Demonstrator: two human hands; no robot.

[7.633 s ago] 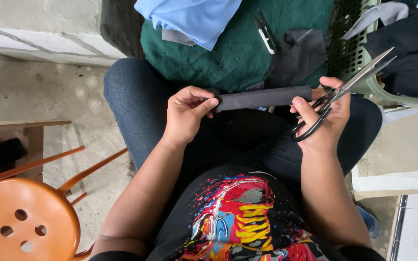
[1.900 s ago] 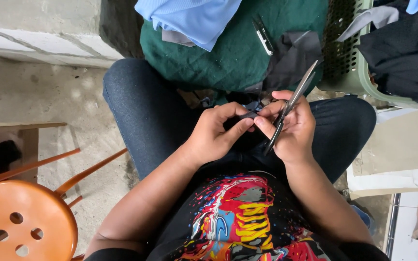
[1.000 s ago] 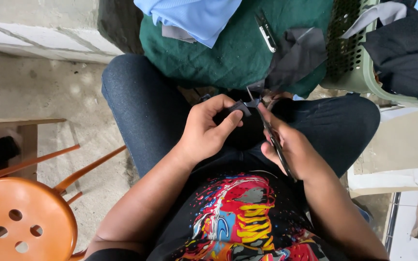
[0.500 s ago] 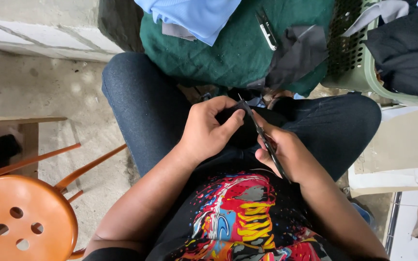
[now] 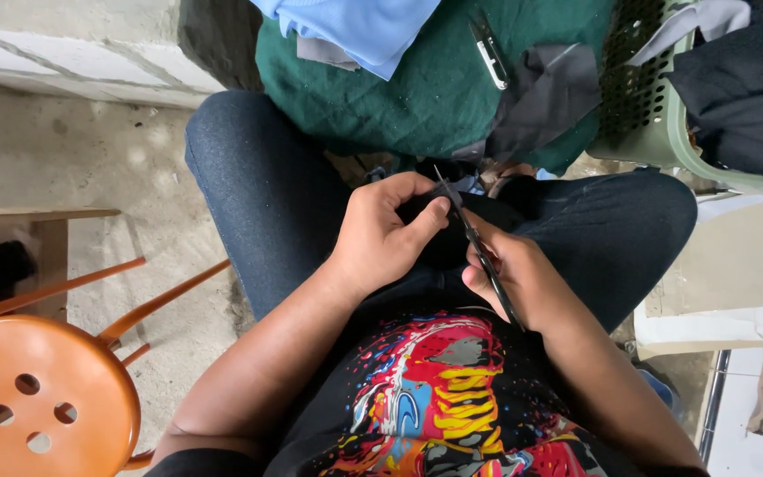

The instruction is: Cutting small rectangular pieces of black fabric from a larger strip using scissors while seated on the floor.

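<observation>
My left hand (image 5: pixel 388 231) pinches a small piece of black fabric (image 5: pixel 439 234) over my lap, thumb on top. My right hand (image 5: pixel 514 278) grips a pair of scissors (image 5: pixel 477 249) whose blades point up and away, the tips meeting the fabric next to my left thumb. Both hands are close together above my jeans-clad thighs. Most of the fabric is hidden under my fingers.
A green cloth (image 5: pixel 434 88) lies ahead with blue fabric (image 5: pixel 355 26), a dark grey piece (image 5: pixel 545 97) and a small metal clipper (image 5: pixel 490 49) on it. A pale green plastic basket (image 5: pixel 655 124) with dark clothes stands at the right. An orange stool (image 5: pixel 37 397) is at the lower left.
Earlier I held a long black strip stretched between both hands with the scissors raised at the right. Now the hands have come together in my lap and the scissor tips are at the bunched fabric.
</observation>
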